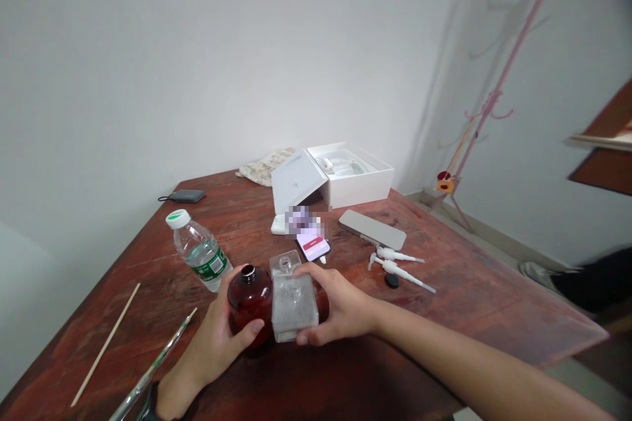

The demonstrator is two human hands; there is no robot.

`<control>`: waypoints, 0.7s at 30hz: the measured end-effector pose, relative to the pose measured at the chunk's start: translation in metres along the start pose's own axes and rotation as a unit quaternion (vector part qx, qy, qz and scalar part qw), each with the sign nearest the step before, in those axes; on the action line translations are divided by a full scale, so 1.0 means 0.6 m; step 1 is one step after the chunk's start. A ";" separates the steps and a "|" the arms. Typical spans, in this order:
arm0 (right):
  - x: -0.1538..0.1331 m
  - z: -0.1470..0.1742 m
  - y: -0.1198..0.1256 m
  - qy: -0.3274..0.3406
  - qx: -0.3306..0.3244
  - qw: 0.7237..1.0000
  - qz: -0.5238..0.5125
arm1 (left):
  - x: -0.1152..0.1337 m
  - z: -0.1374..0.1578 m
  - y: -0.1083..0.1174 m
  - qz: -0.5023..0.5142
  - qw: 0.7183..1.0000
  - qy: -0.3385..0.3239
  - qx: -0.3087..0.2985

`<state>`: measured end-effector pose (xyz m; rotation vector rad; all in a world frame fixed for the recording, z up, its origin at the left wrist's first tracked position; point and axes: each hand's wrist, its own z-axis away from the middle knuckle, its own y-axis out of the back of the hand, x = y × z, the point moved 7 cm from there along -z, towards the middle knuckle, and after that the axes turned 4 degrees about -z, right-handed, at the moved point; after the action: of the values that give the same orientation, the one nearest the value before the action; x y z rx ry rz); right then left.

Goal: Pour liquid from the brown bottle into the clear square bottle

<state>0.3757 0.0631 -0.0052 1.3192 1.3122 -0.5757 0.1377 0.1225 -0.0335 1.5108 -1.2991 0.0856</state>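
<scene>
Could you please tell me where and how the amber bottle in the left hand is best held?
Probably around the rounded body of the amber bottle, below its open neck, coming from the left: it looks upright, and a clear boxy container crowds its right side. The left hand grips it this way.

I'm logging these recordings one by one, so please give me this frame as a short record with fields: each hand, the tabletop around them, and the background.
Left hand: wrapped around a brown bottle, upright, neck uncovered
Right hand: gripping a clear square-sided container next to the brown bottle; one piece or two, cannot tell
Left of hands: white-capped water bottle, thin pale stick
Right of hands: two white pumps lying down, small black disc
Beyond hands: lit phone, open white box
Background: pink stand by the wall
</scene>
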 end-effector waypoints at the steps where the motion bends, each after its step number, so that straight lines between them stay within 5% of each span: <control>1: 0.000 0.000 0.000 0.002 0.000 1.000 -0.001 | -0.001 0.000 0.000 0.000 1.000 0.003 -0.001; 21: 0.006 0.000 0.002 -0.010 0.010 1.000 0.025 | 0.008 -0.001 0.003 0.001 1.000 0.007 -0.002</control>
<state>0.3777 0.0649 -0.0080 1.3549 1.2577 -0.5668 0.1389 0.1202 -0.0290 1.5023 -1.2890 0.0947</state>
